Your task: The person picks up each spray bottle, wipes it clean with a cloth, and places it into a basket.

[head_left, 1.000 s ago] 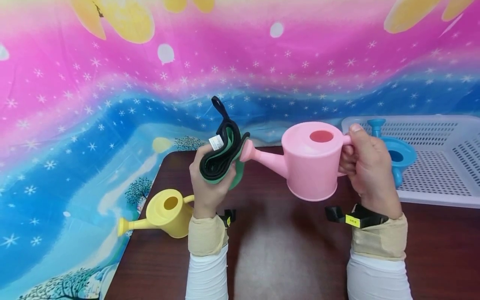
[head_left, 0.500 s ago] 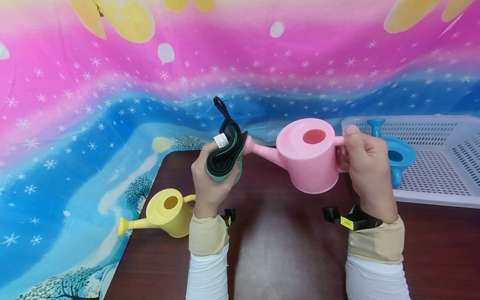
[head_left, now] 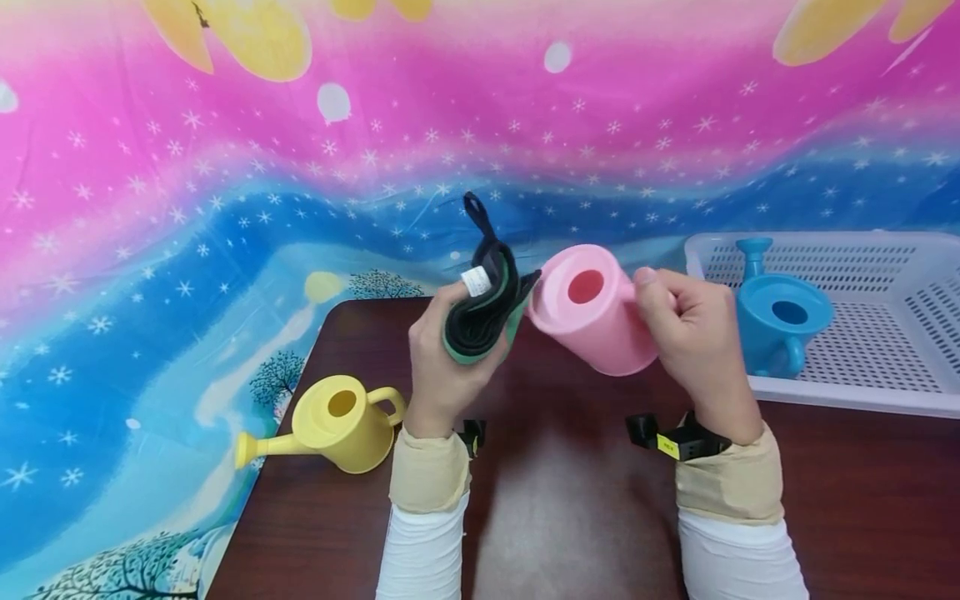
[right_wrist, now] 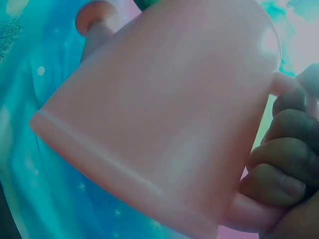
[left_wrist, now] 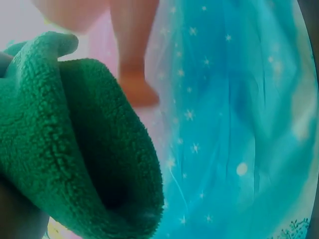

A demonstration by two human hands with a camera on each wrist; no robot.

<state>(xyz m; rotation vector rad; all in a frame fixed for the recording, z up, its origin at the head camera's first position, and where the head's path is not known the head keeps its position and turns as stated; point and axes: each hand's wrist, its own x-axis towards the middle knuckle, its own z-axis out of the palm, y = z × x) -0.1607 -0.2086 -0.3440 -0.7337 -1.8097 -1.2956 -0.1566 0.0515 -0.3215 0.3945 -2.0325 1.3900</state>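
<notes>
My left hand (head_left: 448, 362) grips a folded cloth (head_left: 480, 321), green on one face and black on the other, with a black hanging loop and a white tag. Its fuzzy green side (left_wrist: 40, 134) fills the left of the left wrist view. Held up by its handle in my right hand (head_left: 693, 337) is a pink watering can (head_left: 600, 325), tilted. The curled fingers (right_wrist: 284, 154) wrap the handle in the right wrist view. Behind the cloth, the can's spout is hidden from the head view; the left wrist view shows the spout (left_wrist: 132, 59) beside the cloth.
A yellow watering can (head_left: 348, 429) stands on the dark wooden table (head_left: 555, 508) at the left, its spout over the edge. At the right, a blue watering can (head_left: 783, 317) sits in a white perforated basket (head_left: 862, 396). A patterned backdrop (head_left: 450, 125) hangs behind.
Both hands have drawn closer together: the cloth has moved right, the pink watering can left, turning so that its spout passes behind the cloth. More of the blue watering can now shows.
</notes>
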